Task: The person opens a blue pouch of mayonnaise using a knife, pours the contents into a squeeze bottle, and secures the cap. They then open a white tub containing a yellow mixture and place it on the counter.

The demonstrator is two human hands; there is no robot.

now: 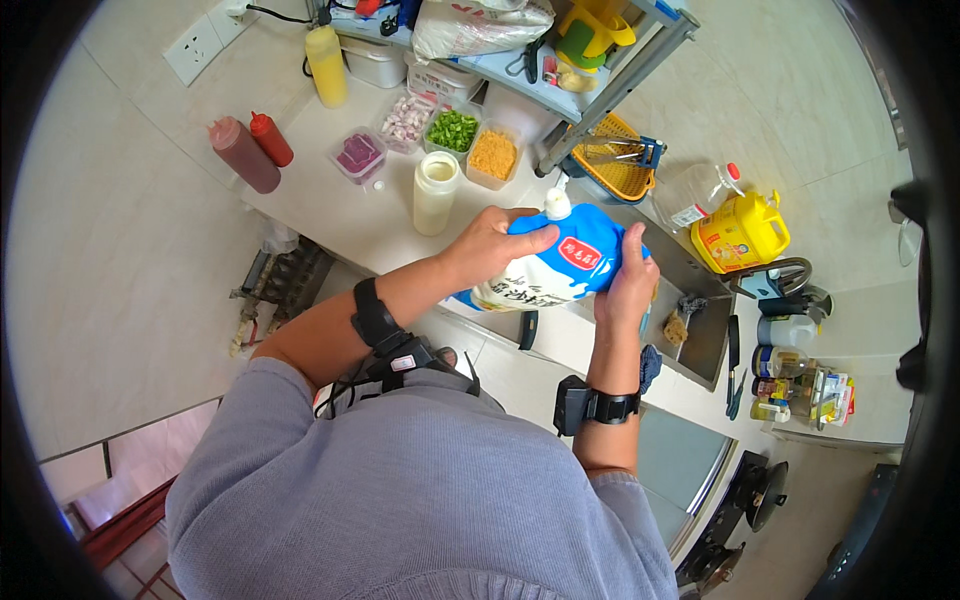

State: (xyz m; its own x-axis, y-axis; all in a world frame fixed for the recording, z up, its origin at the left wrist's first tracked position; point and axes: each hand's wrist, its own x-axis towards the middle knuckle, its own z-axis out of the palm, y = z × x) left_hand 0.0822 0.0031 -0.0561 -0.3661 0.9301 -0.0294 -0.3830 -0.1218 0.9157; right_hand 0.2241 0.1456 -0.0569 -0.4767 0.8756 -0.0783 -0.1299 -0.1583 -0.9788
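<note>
A blue and white spouted pouch (559,259) is held up between both hands, over the counter's front edge and the sink. My left hand (499,240) grips its left side, thumb across the front near the white spout (557,202). On the right side my right hand (630,277) clasps it, thumb pointing up. The pouch bears printed writing. Left of the spout stands an uncapped squeeze bottle (433,196) with pale contents, upright on the counter. A small white cap (379,186) lies near a tub of purple pieces (360,155).
Tubs of chopped green vegetable (453,130), chopped onion (406,118) and orange crumbs (493,154) line the counter below a metal shelf (517,79). Red squeeze bottles (255,154) stand left. Right are the sink (701,330), a yellow jug (739,232) and a knife (733,352).
</note>
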